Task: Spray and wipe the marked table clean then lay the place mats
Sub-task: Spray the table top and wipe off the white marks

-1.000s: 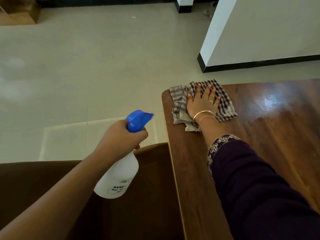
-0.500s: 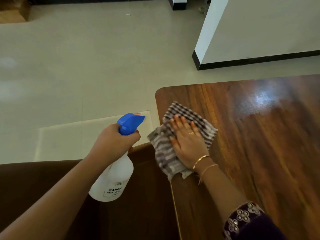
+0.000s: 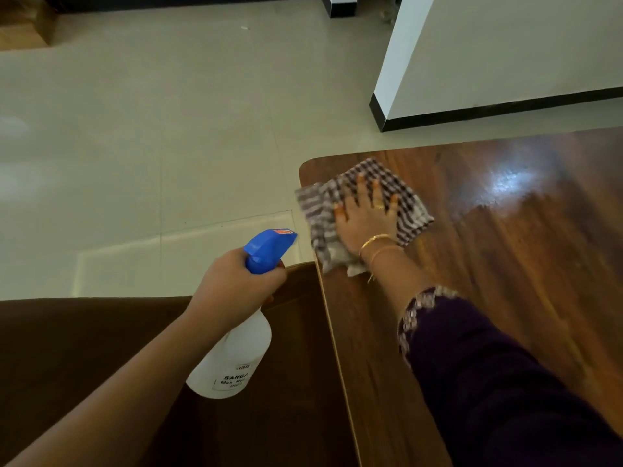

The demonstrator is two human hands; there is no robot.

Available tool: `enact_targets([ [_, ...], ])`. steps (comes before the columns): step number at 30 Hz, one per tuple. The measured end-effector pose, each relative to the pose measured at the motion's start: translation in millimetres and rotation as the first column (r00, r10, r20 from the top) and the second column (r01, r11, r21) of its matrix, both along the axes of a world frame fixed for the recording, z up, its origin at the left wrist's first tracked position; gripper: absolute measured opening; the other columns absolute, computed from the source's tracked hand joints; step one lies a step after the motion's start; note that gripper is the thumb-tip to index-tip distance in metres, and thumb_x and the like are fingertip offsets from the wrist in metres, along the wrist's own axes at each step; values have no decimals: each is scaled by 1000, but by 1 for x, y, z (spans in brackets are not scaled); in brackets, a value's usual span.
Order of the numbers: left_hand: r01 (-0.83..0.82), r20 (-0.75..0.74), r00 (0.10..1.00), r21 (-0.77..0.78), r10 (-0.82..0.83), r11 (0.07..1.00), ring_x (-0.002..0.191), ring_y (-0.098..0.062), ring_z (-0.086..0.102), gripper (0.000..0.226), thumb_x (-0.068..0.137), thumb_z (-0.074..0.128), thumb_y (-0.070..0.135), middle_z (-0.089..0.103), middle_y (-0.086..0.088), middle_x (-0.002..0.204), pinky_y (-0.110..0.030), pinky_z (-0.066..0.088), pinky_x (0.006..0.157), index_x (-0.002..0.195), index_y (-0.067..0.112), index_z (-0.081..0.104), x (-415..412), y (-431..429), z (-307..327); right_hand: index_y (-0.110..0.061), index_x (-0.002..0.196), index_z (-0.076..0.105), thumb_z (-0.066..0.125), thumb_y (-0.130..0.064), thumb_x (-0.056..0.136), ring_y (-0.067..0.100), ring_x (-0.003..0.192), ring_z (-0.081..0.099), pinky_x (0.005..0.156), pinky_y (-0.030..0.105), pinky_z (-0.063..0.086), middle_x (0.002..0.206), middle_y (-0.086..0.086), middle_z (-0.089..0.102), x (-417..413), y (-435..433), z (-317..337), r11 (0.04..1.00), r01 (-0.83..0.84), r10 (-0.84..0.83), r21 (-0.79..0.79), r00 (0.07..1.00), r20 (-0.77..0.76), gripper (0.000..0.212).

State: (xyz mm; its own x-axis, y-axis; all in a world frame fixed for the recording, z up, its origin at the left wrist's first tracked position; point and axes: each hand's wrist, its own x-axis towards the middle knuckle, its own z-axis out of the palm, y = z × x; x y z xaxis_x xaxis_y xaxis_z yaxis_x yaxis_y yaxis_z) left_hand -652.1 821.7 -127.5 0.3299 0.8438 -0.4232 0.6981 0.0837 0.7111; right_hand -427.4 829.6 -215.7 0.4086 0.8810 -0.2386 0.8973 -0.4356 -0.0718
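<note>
A dark wooden table (image 3: 505, 264) fills the right side, its rounded far-left corner in view. A checked brown-and-white cloth (image 3: 401, 193) lies on that corner, partly hanging over the left edge. My right hand (image 3: 365, 219) presses flat on the cloth with straight, spread fingers. My left hand (image 3: 236, 288) grips the neck of a white spray bottle (image 3: 236, 358) with a blue trigger head, held off the table to its left, nozzle pointing right. A wet sheen shows on the table farther right.
A dark brown chair back or seat (image 3: 84, 365) sits below the bottle, against the table's left edge. Pale tiled floor (image 3: 168, 129) spreads beyond. A white wall corner with a black skirting (image 3: 404, 106) stands past the table's far edge.
My right hand slid the cloth from the corner back toward me along the left edge, then forward to the corner again. The left hand with the bottle stayed roughly where it was.
</note>
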Motion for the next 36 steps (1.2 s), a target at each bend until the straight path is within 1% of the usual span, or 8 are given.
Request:
enact_targets([
  [3,13,12,1000,-13,-13,1000,61,-19,57,25,79,63,26,58,-9,65,-28,45,59,91,4,62,-3,-7,0,-31,150,6,-1,-50,89,28,147,0,113,57,-5,160,2,0,-42,-49,2,992,-119,121,38,992,-42,65],
  [7,39,-25,999,-22,-40,999,58,-16,54,25,80,64,27,58,-9,65,-24,44,57,91,5,60,-6,-17,0,-31,145,28,20,-48,94,32,139,32,108,59,16,152,5,34,-84,-136,-1,994,-75,77,83,997,-21,55],
  [10,37,-38,999,-26,-38,999,58,-14,55,23,82,65,27,57,-6,63,-21,44,56,90,6,59,-11,-21,0,-29,144,31,22,-49,94,31,135,39,110,58,21,148,6,40,-93,-162,-4,996,-29,29,79,1000,-4,53],
  [13,11,-32,999,-38,-13,999,62,-18,57,23,82,65,26,58,-8,66,-22,44,57,91,6,59,-13,-21,-1,-26,144,33,21,-48,93,32,137,36,112,58,15,149,8,39,-89,-140,1,996,-8,7,86,1000,16,57],
  [17,-20,-41,999,-26,19,999,64,-19,58,24,81,65,27,60,-12,70,-24,44,57,90,5,59,-13,-17,-6,-26,151,7,10,-49,96,30,146,6,113,55,-4,159,7,8,-68,-79,-1,997,-23,25,70,999,-26,60],
  [26,-65,-4,998,-3,65,998,60,-15,54,20,81,63,25,58,-7,67,-21,43,55,90,7,59,-9,-3,-9,-34,150,-4,13,-49,99,27,146,-11,113,56,-9,159,-1,-11,-20,60,0,990,-144,144,5,988,-58,56],
  [31,-63,-13,998,4,63,998,59,-15,52,21,82,63,26,56,-9,67,-21,43,55,86,7,56,-12,-15,-6,-31,150,-6,13,-46,100,28,146,-11,112,56,-10,159,0,-13,-29,35,-1,986,-167,167,7,985,-35,56],
  [36,-59,7,998,-30,59,998,61,-19,52,26,81,64,25,57,-13,69,-26,43,57,91,2,58,-25,-29,-1,-30,150,-1,5,-48,95,29,147,-3,112,56,-6,160,2,-4,-60,-65,-4,982,-190,190,20,981,-44,59],
])
